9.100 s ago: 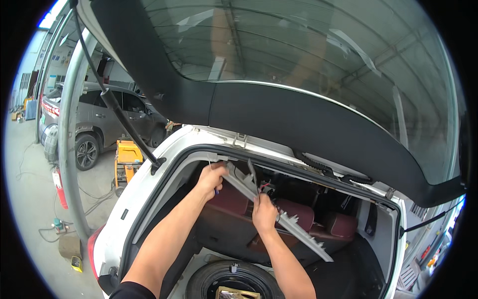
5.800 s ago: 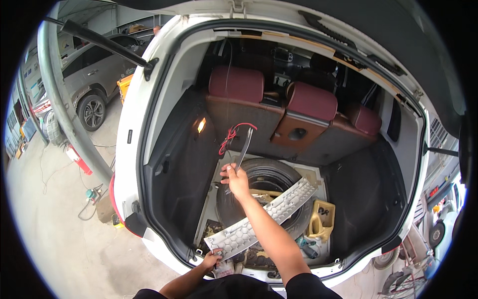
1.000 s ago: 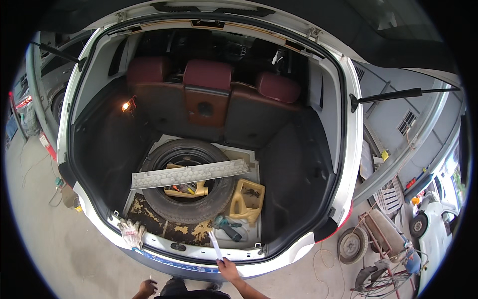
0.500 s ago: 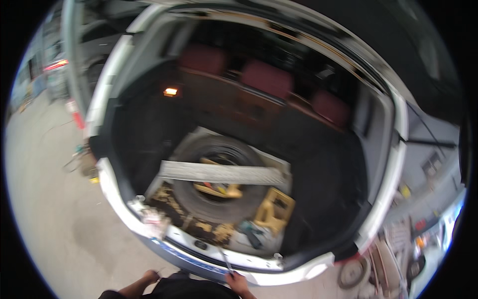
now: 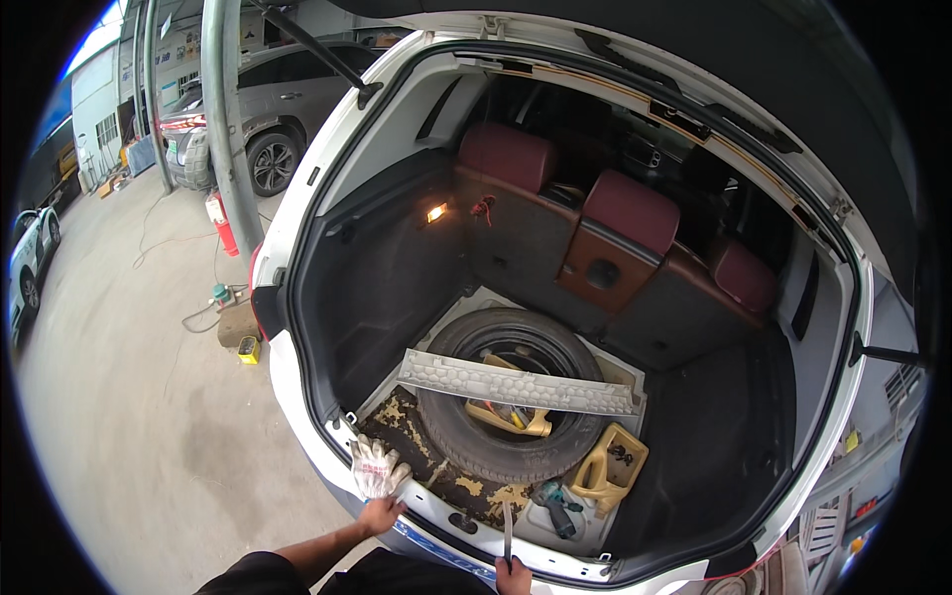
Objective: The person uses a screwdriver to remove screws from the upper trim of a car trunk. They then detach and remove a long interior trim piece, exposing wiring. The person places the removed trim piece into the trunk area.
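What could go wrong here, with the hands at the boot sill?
1. The grey trim panel lies loose across the spare tyre; it might slide if bumped.
2. The left hand reaches for the work gloves perched on the sill edge; they could drop outside.
3. The right hand holds a thin tool upright; it may scratch the sill.

A grey concrete workshop floor (image 5: 129,397) spreads to the left, bright with daylight from the open far end. A thick grey steel column (image 5: 226,139) rises from it, with a red fire extinguisher (image 5: 220,220) at its foot and a silver hatchback car (image 5: 263,104) parked behind. A small yellow box (image 5: 249,349) and loose cables (image 5: 188,260) lie on the floor nearby.
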A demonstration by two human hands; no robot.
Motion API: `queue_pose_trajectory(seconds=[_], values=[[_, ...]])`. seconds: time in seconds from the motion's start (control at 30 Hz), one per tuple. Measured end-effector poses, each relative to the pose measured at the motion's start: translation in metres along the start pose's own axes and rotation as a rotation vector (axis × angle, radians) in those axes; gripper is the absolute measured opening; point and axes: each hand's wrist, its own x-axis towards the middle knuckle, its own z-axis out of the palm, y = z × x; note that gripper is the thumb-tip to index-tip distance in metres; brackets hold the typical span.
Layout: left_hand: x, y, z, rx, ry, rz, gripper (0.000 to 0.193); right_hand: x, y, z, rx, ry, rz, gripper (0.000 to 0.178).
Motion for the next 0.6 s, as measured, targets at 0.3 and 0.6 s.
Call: queue_pose_trajectory(seconds=[0.3, 0.6], values=[[0.119, 0.245, -0.250, 0.135, 0.807, 0.772, 0.031, 0.004, -0.040, -0.031, -0.090, 0.088, -0.091, 0.031], [0.174, 0.501, -0.470, 0.781, 1.312, 0.822, 0.036, 0.050, -0.051, -0.054, -0.011, 0.072, -0.066, 0.037]])
